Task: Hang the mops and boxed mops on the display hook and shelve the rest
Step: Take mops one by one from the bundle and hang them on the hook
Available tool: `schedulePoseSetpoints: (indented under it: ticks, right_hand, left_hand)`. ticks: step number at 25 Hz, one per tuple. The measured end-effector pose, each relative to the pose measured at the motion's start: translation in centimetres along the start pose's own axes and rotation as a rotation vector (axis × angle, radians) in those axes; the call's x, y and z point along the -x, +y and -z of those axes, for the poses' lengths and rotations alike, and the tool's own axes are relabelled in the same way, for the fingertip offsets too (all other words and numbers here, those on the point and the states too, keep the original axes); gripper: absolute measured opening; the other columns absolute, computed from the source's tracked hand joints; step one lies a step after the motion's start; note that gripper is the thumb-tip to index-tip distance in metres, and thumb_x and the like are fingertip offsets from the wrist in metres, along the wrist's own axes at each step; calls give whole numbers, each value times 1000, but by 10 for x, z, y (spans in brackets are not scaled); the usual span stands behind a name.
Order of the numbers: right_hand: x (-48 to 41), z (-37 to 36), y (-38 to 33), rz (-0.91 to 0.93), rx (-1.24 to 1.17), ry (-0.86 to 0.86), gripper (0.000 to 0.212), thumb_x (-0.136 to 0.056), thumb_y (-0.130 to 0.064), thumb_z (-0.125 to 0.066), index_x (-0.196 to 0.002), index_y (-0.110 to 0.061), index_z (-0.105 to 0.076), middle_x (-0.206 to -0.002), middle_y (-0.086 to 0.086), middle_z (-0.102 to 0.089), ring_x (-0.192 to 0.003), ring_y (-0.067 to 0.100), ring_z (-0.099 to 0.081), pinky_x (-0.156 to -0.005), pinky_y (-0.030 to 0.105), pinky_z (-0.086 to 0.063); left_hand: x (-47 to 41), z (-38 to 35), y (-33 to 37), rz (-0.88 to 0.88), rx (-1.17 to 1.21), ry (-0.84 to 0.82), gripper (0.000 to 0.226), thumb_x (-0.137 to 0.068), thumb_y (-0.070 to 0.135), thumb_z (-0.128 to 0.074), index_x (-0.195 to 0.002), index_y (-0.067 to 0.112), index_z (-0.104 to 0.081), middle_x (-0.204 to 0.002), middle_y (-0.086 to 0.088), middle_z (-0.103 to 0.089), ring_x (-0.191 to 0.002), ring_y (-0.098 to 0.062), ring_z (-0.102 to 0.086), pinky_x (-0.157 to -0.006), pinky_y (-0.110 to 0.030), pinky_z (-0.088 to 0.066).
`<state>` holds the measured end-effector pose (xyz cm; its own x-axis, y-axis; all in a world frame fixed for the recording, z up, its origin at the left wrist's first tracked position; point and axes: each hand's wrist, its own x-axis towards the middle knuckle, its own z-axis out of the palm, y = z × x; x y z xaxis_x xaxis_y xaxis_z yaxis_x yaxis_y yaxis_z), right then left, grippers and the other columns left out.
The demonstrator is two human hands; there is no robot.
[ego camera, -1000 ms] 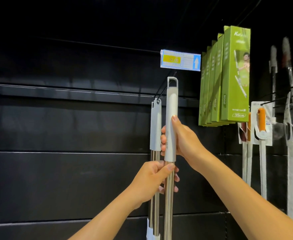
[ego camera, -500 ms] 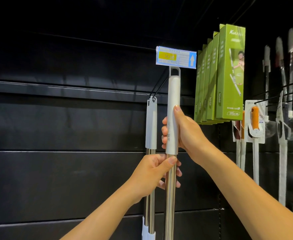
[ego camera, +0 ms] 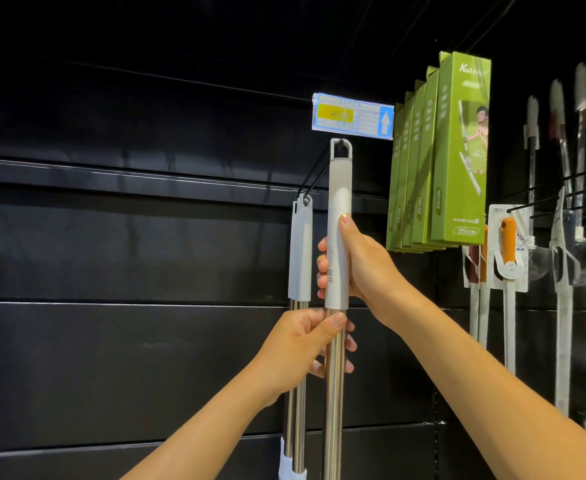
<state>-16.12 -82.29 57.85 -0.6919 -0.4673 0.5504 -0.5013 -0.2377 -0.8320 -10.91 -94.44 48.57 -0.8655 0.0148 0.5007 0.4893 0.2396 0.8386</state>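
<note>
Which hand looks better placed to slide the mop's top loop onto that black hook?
Probably the right hand: it grips the mop's grey sleeve, closer to the hanging loop at the hook. The left hand holds the steel pole lower down, better for steadying.

Both bare forearms reach up and forward, converging on one grip. The right hand wraps the mop handle at its grey sleeve, thumb laid straight up the front and fingers curled round from behind. The left hand grips just below it on the steel shaft, thumb pressed across the front.
</note>
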Motion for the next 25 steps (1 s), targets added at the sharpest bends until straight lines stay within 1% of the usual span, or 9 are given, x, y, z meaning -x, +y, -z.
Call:
schedulePoseSetpoints:
  ticks: [4, 7, 11, 13, 16, 17, 19, 22, 25]
  right_hand:
    - [-5, 0, 12, -8, 33, 0, 52, -106, -57, -37, -100, -12, -62, -72, 3, -67, -65, 20, -65, -74, 41, -63]
    - [-13, 1, 20, -11, 56, 10, 53, -106, -57, -36, -102, -11, -62, -73, 4, -67, -63, 18, -65, -71, 38, -63]
    - [-29, 0, 32, -51, 12, 53, 50, -105, -57, -40, -103, -12, -63, -71, 4, -67, -58, 15, -65, -62, 31, -63]
    - [-39, 0, 40, -86, -30, 52, 51, -104, -59, -42, -106, -12, -62, -74, 6, -68, -60, 18, -64, -63, 33, -63]
    - [-56, 1, 53, -101, -5, 50, 51, -103, -62, -41, -105, -15, -62, -81, 8, -68, -64, 19, -64, -70, 37, -63]
    - [-62, 2, 56, -109, -13, 45, 52, -103, -62, -41, -103, -15, -62, -82, 9, -68, -64, 19, -64, -69, 37, -63]
    - [-73, 1, 62, -160, -80, 24, 53, -103, -62, -41, -99, -14, -62, -78, 8, -66, -60, 17, -62, -64, 35, -61]
    - [-90, -1, 71, -228, -138, 14, 52, -105, -60, -40, -97, -14, -62, -77, 8, -64, -58, 16, -59, -60, 32, -59]
    - [-101, 1, 85, -127, -82, -41, 49, -107, -56, -37, -98, -14, -61, -79, 8, -64, -60, 17, -61, -64, 35, -61]
  left_hand:
    - [-4, 2, -11, 20, 1, 8, 29, -106, 38, -52, -111, 16, -71, -97, -5, -80, -84, -24, -80, -67, -22, -59]
    - [-10, 4, -19, 28, -7, 17, 29, -106, 38, -52, -111, 17, -72, -97, -4, -80, -85, -24, -80, -70, -25, -61]
    - [-22, 10, -30, 24, -28, 42, 30, -106, 39, -52, -113, 17, -72, -100, -6, -80, -87, -27, -80, -74, -29, -63]
    - [-29, 12, -37, 33, -36, 55, 30, -106, 39, -52, -114, 17, -71, -102, -6, -80, -88, -27, -80, -74, -29, -62]
    - [-40, 16, -46, 37, -67, 90, 28, -107, 39, -52, -118, 19, -69, -105, -3, -80, -89, -24, -80, -71, -26, -60]
    - [-44, 17, -49, 36, -72, 107, 26, -107, 38, -52, -120, 21, -67, -105, -2, -80, -89, -23, -80, -71, -26, -61]
    - [-52, 19, -55, 29, -71, 149, 23, -105, 38, -57, -123, 24, -61, -105, -1, -80, -88, -22, -80, -73, -29, -64]
    - [-65, 24, -63, 19, -133, 271, 20, -101, 37, -64, -116, 25, -59, -109, -1, -76, -92, -20, -78, -75, -37, -65]
    - [-76, 26, -72, 23, -228, 375, 17, -100, 37, -67, -111, 25, -62, -111, -2, -67, -94, -16, -69, -74, -31, -64]
